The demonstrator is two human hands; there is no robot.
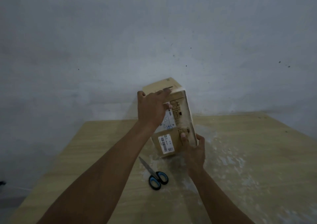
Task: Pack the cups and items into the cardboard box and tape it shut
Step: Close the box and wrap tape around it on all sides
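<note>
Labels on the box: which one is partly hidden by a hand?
The upper white label on the cardboard box, half under the left hand; the lower barcode label shows whole.

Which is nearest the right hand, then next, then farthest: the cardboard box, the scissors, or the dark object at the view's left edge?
1. cardboard box: gripped by the right hand at its lower right edge.
2. scissors: on the table, below and left of the hand.
3. dark object: far left, off the table.
</note>
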